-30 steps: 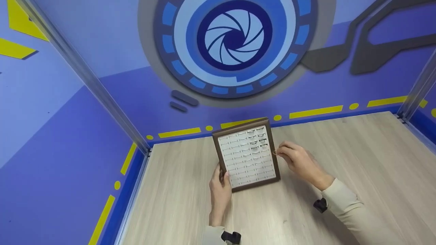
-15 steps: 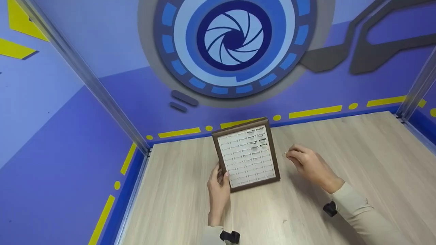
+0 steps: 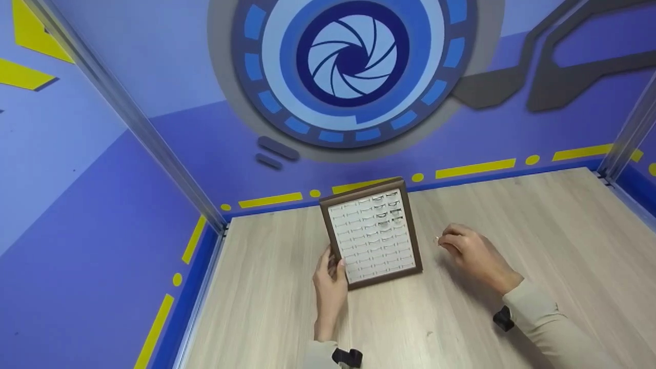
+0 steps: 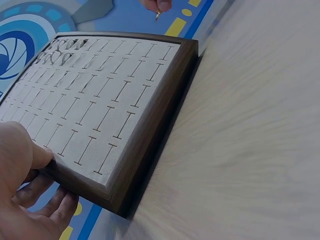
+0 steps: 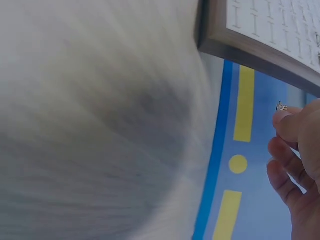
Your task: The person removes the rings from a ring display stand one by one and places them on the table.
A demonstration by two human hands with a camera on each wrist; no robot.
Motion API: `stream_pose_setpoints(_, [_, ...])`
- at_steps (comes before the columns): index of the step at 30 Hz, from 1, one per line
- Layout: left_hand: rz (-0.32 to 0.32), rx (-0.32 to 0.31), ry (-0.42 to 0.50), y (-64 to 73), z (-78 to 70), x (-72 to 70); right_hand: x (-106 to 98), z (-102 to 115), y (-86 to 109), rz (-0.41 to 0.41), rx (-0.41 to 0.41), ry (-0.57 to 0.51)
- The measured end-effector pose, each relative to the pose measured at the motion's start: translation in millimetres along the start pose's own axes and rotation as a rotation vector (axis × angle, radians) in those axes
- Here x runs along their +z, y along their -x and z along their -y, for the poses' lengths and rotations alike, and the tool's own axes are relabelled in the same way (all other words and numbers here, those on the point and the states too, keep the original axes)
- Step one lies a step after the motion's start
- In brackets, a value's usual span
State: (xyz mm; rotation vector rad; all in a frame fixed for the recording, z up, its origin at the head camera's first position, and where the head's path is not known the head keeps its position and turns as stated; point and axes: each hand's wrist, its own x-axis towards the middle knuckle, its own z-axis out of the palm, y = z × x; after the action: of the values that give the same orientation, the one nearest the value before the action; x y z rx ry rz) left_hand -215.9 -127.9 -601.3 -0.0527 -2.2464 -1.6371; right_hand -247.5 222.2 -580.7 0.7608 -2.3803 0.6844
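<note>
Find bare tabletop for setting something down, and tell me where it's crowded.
Bare tabletop runs from the left wall to the framed board, and from the right hand to the right wall. More lies before the board. Crowded: the board's lower left edge, held by the left hand, and its right side, near the right hand's golden piece.

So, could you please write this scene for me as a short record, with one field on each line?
Left hand: grips the lower left side of the brown-framed board, thumb in front
Right hand: pinches a small gold-coloured piece, apart from the board
Board: tilted, white face with rows of I-shaped slots
Slots in use: dark loop-shaped pieces sit in upper slots toward the right, head view; exact count too small to tell
Surface: light wood-grain table
Background: blue wall with yellow dashes and dots
</note>
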Motion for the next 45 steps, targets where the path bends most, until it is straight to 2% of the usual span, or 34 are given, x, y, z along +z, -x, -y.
stream_pose_setpoints(11, [-0.003,0.007,-0.013,2.8,2.3,1.2,8,-7,15.7,0.065,0.051,0.01])
stream_pose_setpoints(25, [-0.009,0.016,-0.029,-0.3,3.8,0.7,13,-13,17.7,0.183,0.141,0.003])
stream_pose_setpoints(38, [-0.004,0.035,-0.012,-1.3,6.9,1.3,19,-15,18.2,0.19,0.146,-0.013])
stream_pose_setpoints(45, [0.003,0.007,-0.003,-0.1,4.6,0.9,19,-14,19.8,0.241,0.181,-0.027])
